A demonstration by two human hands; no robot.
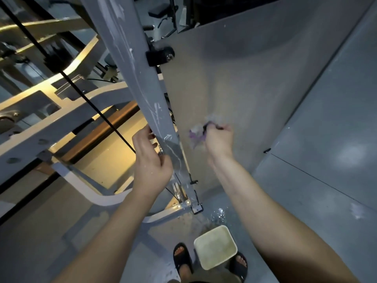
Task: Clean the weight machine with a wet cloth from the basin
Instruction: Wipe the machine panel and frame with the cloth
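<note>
The grey floor [326, 190] bears a cream basin [211, 232] between two black sandals [182, 258], water [219, 214] splashed nearby.

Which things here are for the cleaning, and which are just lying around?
For the job: purple cloth, cream basin, grey machine post, grey panel.
Just there: black sandals, padded bench far back.
</note>
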